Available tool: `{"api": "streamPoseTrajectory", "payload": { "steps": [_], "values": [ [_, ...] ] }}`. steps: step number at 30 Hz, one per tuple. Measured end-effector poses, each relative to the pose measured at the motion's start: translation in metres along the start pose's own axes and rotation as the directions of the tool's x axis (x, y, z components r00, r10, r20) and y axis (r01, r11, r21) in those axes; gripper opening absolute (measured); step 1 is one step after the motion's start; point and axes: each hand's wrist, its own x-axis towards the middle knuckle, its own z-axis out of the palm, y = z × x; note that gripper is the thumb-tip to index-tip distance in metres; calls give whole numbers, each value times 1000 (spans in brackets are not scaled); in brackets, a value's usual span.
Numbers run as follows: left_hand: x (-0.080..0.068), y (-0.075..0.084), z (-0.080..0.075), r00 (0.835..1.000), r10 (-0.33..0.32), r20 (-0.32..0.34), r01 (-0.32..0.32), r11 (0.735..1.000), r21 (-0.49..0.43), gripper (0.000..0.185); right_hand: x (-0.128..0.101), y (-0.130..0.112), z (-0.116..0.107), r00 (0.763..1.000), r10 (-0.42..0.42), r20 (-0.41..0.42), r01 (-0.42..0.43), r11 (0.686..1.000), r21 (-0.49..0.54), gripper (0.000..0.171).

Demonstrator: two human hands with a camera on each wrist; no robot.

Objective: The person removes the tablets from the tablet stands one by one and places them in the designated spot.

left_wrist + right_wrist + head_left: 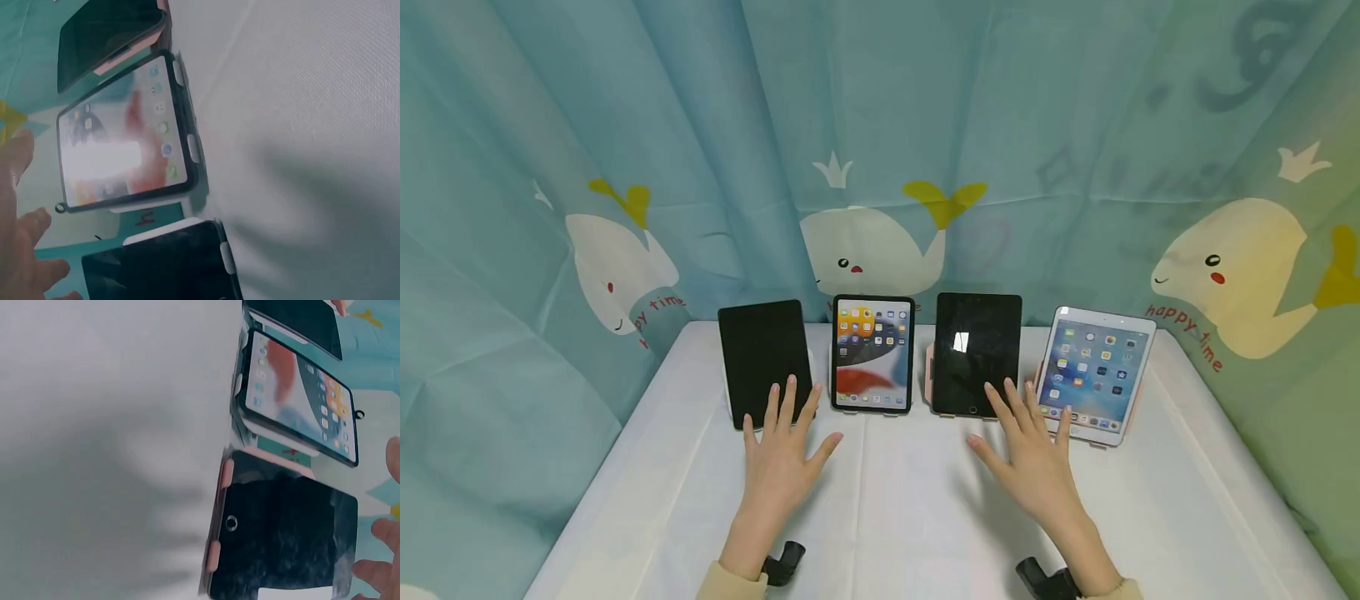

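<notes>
Four tablets stand propped in a row at the back of the white table. The far-left tablet [765, 354] has a dark screen, and my left hand [781, 462] hovers in front of it with fingers spread. Beside it, a black-framed tablet [872, 350] shows a lit home screen, also seen large in the left wrist view. A dark tablet with a round home button [976, 346] leans on a pink stand. My right hand [1033, 458] is held with fingers splayed, overlapping its lower corner and that of the white tablet [1093, 367], whose screen is lit. Neither hand holds anything.
Black wrist camera mounts [784, 563] sit at both wrists. A blue-green curtain [880, 100] with whale prints hangs right behind the tablets and along both sides. White cloth [865, 500] covers the table. Clips of the stands [228, 473] grip the tablets' lower edges.
</notes>
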Motion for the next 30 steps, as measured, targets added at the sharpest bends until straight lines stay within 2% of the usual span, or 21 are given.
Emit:
{"api": "streamPoseTrajectory", "payload": {
  "steps": [8, 18, 30],
  "values": [
    [1, -9, 2, 999, -47, -1, 47, 999, -5, 75, 9, -14, 7, 1000, -16, 1, 16, 999, 30, 76],
    [4, -26, 5, 989, -51, -135, 44, 997, -56, 71, 20, -33, 14, 998, -50, -32, 52, 995, 84, 74],
    [5, -41, 8, 977, -102, -187, 86, 992, -96, 67, 35, -57, 24, 995, -93, -44, 98, 982, 159, 70]
  ]
}}
